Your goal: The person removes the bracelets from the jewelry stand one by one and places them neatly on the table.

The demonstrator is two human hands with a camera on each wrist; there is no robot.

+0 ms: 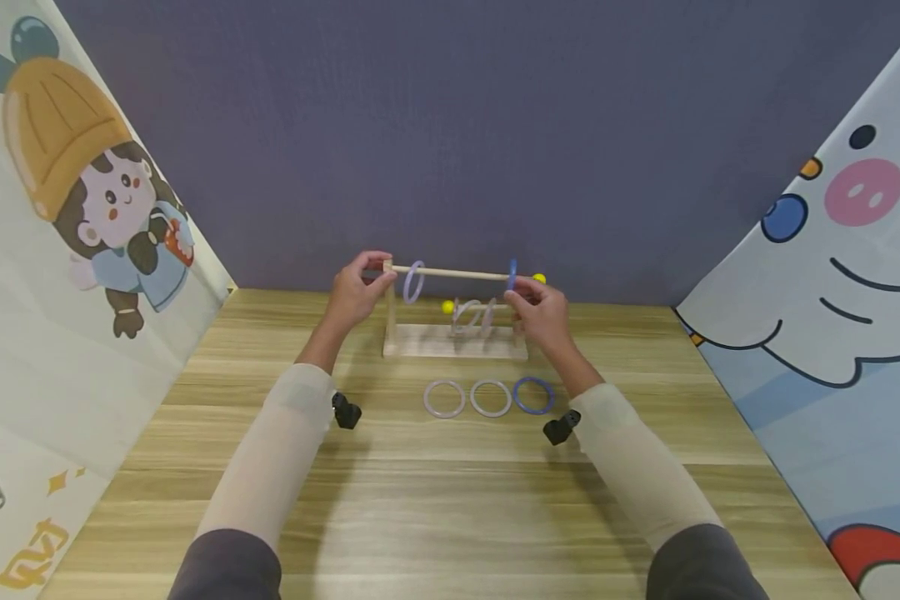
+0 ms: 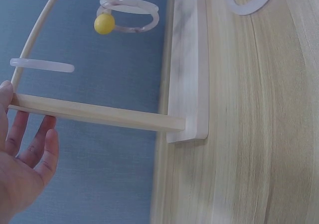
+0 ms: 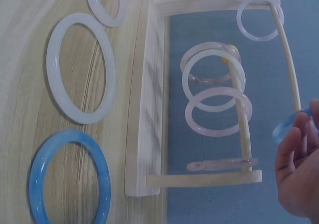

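A wooden bangle stand (image 1: 420, 343) with two rods is in front of me at the back of the table. My left hand (image 1: 356, 292) grips the top of its left post, thumb in front and fingers behind. At the right end of the upper rod (image 1: 457, 273), near its yellow ball (image 1: 539, 278), my right hand (image 1: 543, 315) pinches a blue bangle (image 1: 512, 273), which encircles the rod. A pale lavender bangle (image 1: 414, 283) hangs on the same rod near the left post. Several pale pink and white bangles (image 3: 219, 133) hang on the lower rod, which ends in another yellow ball (image 2: 104, 24).
Three bangles lie in a row on the wooden table before the stand: a pale pink one (image 1: 445, 416), a white one (image 3: 54, 69) and a blue one (image 3: 37, 184). Behind the stand rises a dark blue-grey wall (image 1: 450, 133). Printed cartoon panels (image 1: 67, 400) flank both sides.
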